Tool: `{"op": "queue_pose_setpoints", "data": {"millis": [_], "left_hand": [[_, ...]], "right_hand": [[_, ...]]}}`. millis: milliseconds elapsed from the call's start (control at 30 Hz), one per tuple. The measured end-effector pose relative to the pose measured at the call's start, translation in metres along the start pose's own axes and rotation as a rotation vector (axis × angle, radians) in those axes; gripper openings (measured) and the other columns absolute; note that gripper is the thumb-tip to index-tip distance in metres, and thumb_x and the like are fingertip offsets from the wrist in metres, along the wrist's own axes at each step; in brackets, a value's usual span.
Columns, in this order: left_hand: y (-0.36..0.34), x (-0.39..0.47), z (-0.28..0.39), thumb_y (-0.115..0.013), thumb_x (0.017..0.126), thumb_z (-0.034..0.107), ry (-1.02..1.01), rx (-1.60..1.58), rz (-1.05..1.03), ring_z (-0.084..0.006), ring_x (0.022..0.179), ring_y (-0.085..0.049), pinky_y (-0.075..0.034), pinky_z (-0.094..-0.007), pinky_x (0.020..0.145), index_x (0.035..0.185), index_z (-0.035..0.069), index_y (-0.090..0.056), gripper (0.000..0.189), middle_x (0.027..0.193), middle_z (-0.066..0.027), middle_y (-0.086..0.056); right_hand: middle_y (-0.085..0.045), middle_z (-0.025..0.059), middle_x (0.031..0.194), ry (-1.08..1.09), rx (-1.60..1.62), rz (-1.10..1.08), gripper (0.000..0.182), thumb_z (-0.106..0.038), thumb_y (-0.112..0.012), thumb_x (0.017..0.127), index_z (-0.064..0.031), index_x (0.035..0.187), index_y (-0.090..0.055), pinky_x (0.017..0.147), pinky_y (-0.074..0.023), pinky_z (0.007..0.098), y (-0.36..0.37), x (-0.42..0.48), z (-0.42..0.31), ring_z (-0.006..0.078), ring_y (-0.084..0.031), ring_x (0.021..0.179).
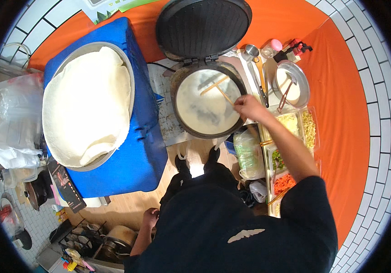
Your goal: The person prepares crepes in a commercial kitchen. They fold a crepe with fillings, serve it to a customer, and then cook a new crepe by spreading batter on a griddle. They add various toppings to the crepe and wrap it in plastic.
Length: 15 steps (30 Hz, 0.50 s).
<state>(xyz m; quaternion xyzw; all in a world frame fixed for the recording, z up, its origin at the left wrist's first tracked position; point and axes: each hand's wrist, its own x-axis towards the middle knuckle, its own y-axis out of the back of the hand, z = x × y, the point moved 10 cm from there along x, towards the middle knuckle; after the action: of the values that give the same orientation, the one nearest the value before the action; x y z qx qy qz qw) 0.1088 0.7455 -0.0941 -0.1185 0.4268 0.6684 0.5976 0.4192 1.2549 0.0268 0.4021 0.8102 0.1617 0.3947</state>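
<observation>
My right hand (249, 106) grips the handle of a T-shaped wooden batter spreader (215, 85). Its crossbar rests on a pale round of batter (199, 116) that covers most of the plate of an electric crepe griddle (205, 135). The griddle's black ribbed lid (204, 27) stands raised at the back. Down by my left side is my left hand (151, 217), its fingers curled and partly hidden; no held thing shows. On the left, a stack of pale thin pancakes (86, 105) overhangs a round metal pan (131, 76).
A blue insulated box (144, 157) bears the pan and a phone (66, 187). To the right are a metal bowl of batter with a ladle (301, 73), a knife (258, 85), shredded carrot (284, 184) and other fillings in containers. Pots (118, 239) stand behind left.
</observation>
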Motion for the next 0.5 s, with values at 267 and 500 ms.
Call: {"op": "queue_pose_setpoints", "data": {"millis": [267, 500], "left_hand": [[0.012, 0.026, -0.056, -0.055, 0.076, 0.017, 0.119, -0.007, -0.139, -0.0304, 0.079, -0.061, -0.049, -0.0343, 0.072, 0.083, 0.006, -0.065, 0.016, 0.082, -0.015, -0.064], [0.031, 0.03, -0.052, -0.055, 0.078, 0.017, 0.026, 0.121, -0.131, -0.0292, 0.081, -0.062, -0.049, -0.0345, 0.073, 0.085, 0.006, -0.065, 0.017, 0.087, -0.0144, -0.064]], "right_hand": [[-0.055, 0.005, 0.066, -0.218, 1.114, 0.28, 0.013, -0.012, -0.059, 0.081, 0.0009, 0.079, -0.057, 0.044, -0.0435, 0.0233, -0.071, -0.009, -0.012, 0.0121, -0.052, 0.051], [-0.056, 0.0075, 0.069, -0.262, 1.422, 0.336, 0.015, -0.012, -0.056, 0.085, 0.0027, 0.081, -0.054, 0.046, -0.0483, 0.0222, -0.102, 0.014, -0.014, 0.0135, -0.055, 0.055]]}}
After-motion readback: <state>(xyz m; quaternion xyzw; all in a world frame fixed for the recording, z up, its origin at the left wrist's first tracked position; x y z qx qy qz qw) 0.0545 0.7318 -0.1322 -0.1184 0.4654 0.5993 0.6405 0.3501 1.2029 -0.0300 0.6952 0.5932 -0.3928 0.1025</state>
